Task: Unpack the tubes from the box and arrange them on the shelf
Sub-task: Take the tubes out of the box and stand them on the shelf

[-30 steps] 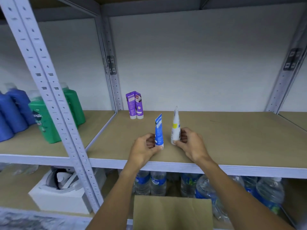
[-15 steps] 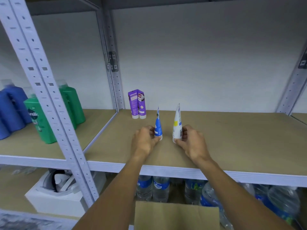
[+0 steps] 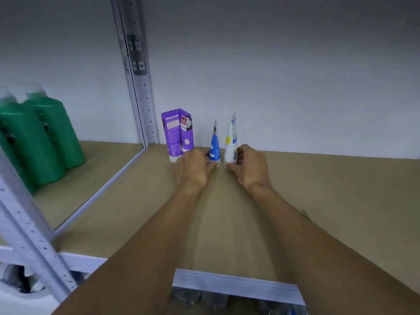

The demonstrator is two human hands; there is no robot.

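Note:
Two purple tubes (image 3: 177,133) stand cap-down at the back of the brown shelf board (image 3: 329,201), beside the upright post. Right of them a blue tube (image 3: 214,144) stands cap-down; my left hand (image 3: 195,165) pinches its lower end. A white tube (image 3: 231,142) with a yellow patch stands just right of the blue one, and my right hand (image 3: 248,165) grips it near the cap. Both tubes are upright, close to the back wall. The box is out of view.
Green bottles (image 3: 43,139) stand on the neighbouring shelf bay at the left. A perforated metal post (image 3: 141,83) divides the bays, and another post (image 3: 29,228) crosses the near left. The white shelf front edge (image 3: 234,284) runs below my arms, with water bottles dimly seen under it.
Both hands have pushed the blue and white tubes from the shelf's front toward the back wall, next to the purple tubes. My view has moved closer and lower.

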